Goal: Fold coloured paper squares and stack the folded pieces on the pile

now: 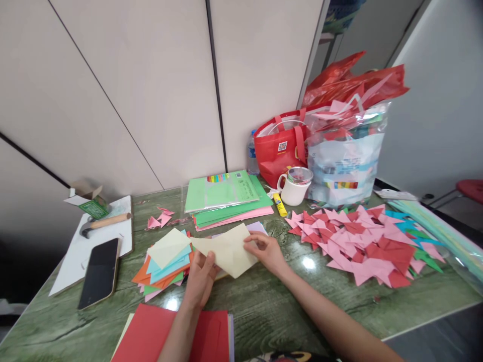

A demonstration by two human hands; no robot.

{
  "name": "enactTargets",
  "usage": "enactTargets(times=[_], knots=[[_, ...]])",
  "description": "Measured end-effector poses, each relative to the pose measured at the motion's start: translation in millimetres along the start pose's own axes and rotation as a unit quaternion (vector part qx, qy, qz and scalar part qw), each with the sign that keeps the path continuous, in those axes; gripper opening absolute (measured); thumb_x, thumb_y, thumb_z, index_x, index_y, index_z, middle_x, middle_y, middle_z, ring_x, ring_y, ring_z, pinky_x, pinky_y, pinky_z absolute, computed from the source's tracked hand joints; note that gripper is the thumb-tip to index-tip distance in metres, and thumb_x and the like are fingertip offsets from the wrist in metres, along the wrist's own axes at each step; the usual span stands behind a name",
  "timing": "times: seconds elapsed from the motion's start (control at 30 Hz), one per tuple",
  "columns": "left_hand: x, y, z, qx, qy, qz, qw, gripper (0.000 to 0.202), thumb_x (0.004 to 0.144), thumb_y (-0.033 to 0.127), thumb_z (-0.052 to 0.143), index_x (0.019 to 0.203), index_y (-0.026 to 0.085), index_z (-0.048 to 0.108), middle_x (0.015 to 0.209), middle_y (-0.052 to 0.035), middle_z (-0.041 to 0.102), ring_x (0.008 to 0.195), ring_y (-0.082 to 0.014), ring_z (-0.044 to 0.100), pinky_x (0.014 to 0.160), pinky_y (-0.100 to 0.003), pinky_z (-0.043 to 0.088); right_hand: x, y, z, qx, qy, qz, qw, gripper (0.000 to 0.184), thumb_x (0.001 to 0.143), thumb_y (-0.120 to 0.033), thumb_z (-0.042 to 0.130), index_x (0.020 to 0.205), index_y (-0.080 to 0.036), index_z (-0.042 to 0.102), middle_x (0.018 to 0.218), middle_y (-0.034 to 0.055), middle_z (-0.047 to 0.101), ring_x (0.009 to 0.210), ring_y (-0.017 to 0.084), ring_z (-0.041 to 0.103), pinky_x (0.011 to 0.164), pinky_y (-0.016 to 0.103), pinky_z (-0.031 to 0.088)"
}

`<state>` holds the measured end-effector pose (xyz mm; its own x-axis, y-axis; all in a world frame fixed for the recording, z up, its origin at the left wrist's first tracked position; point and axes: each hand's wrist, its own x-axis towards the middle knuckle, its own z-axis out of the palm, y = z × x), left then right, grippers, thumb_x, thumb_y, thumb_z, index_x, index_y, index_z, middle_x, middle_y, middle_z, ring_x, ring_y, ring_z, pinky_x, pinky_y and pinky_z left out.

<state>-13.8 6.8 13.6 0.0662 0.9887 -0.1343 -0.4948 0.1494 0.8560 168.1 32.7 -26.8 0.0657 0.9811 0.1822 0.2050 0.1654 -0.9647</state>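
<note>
Both hands hold one pale yellow sheet of paper (230,249) just above the green table (264,306). My left hand (202,279) grips its lower left edge with closed fingers. My right hand (266,250) pinches its right side, fingers pressed on the paper. Left of the sheet lies a fanned stack of coloured paper squares (166,266), with a pale square on top. A pile of folded pink, red and green paper pieces (362,244) lies to the right.
A phone (98,271) and a hammer (103,222) rest on white paper at the left. Green paper packs (226,198), a glue stick (279,204), a white mug (295,187), a red bag (281,148) and plastic bags (345,151) stand behind. Red sheets (151,334) lie at the near edge.
</note>
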Motion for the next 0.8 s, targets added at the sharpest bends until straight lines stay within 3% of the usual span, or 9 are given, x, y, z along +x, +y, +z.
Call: enactTargets(times=[0.07, 0.13, 0.27, 0.37, 0.53, 0.67, 0.8], knots=[[-2, 0, 2.3, 0.011, 0.000, 0.003, 1.000, 0.053, 0.070, 0.033, 0.062, 0.119, 0.028, 0.042, 0.110, -0.0055, 0.058, 0.098, -0.0201, 0.055, 0.076, -0.030, 0.047, 2, 2, -1, -0.012, -0.006, 0.015, 1.000, 0.018, 0.065, -0.035, 0.063, 0.071, -0.018, 0.067, 0.069, 0.0022, 0.063, 0.053, 0.013, 0.049, 0.048, 0.024, 0.038], [-4, 1, 6.9, 0.016, 0.002, 0.005, 1.000, 0.064, 0.066, 0.032, 0.065, 0.123, 0.031, 0.038, 0.113, -0.0050, 0.057, 0.098, -0.0200, 0.055, 0.076, -0.029, 0.047, 2, 2, -1, -0.025, -0.006, 0.016, 1.000, 0.018, 0.065, -0.035, 0.063, 0.070, -0.018, 0.067, 0.058, -0.0003, 0.060, 0.047, 0.011, 0.043, 0.046, 0.023, 0.034], [-9, 1, 16.2, 0.029, -0.003, -0.005, 1.000, 0.067, 0.070, 0.035, 0.060, 0.128, 0.038, 0.028, 0.126, -0.0038, 0.048, 0.099, -0.0199, 0.055, 0.074, -0.030, 0.048, -1, -5, 0, -0.014, -0.025, 0.001, 1.000, 0.017, 0.066, -0.033, 0.062, 0.074, -0.019, 0.067, 0.063, -0.0001, 0.061, 0.049, 0.011, 0.044, 0.046, 0.022, 0.034], [-8, 0, 15.6, 0.060, -0.017, -0.018, 0.998, 0.071, 0.069, 0.034, 0.062, 0.130, 0.037, 0.025, 0.129, -0.0057, 0.044, 0.101, -0.0214, 0.054, 0.073, -0.029, 0.049, -4, -9, 2, 0.007, -0.061, -0.015, 0.998, 0.018, 0.068, -0.033, 0.061, 0.077, -0.019, 0.066, 0.071, 0.0009, 0.063, 0.058, 0.013, 0.051, 0.052, 0.022, 0.038], [-3, -4, 6.7, 0.105, -0.009, 0.004, 0.994, 0.071, 0.071, 0.026, 0.061, 0.131, 0.031, 0.024, 0.124, -0.0088, 0.049, 0.103, -0.0220, 0.053, 0.077, -0.030, 0.048, -7, -12, 5, 0.061, -0.130, -0.003, 0.990, 0.027, 0.075, -0.040, 0.052, 0.069, -0.017, 0.064, 0.062, -0.0010, 0.059, 0.058, 0.013, 0.051, 0.051, 0.021, 0.039], [-2, -4, 5.4, 0.113, 0.015, 0.012, 0.993, 0.069, 0.069, 0.025, 0.063, 0.129, 0.029, 0.029, 0.115, -0.0080, 0.056, 0.096, -0.0203, 0.058, 0.076, -0.031, 0.048, -8, -13, 4, 0.080, -0.114, 0.032, 0.990, 0.041, 0.080, -0.046, 0.040, 0.060, -0.015, 0.058, 0.055, -0.0016, 0.054, 0.053, 0.012, 0.049, 0.047, 0.021, 0.038], [-2, -2, 6.5, 0.113, 0.040, 0.010, 0.993, 0.070, 0.065, 0.025, 0.066, 0.126, 0.027, 0.033, 0.108, -0.0089, 0.061, 0.088, -0.0211, 0.061, 0.068, -0.030, 0.051, -8, -14, 5, 0.127, -0.110, 0.049, 0.984, 0.030, 0.069, -0.045, 0.058, 0.080, -0.017, 0.060, 0.066, -0.0008, 0.060, 0.064, 0.016, 0.057, 0.055, 0.024, 0.046]])
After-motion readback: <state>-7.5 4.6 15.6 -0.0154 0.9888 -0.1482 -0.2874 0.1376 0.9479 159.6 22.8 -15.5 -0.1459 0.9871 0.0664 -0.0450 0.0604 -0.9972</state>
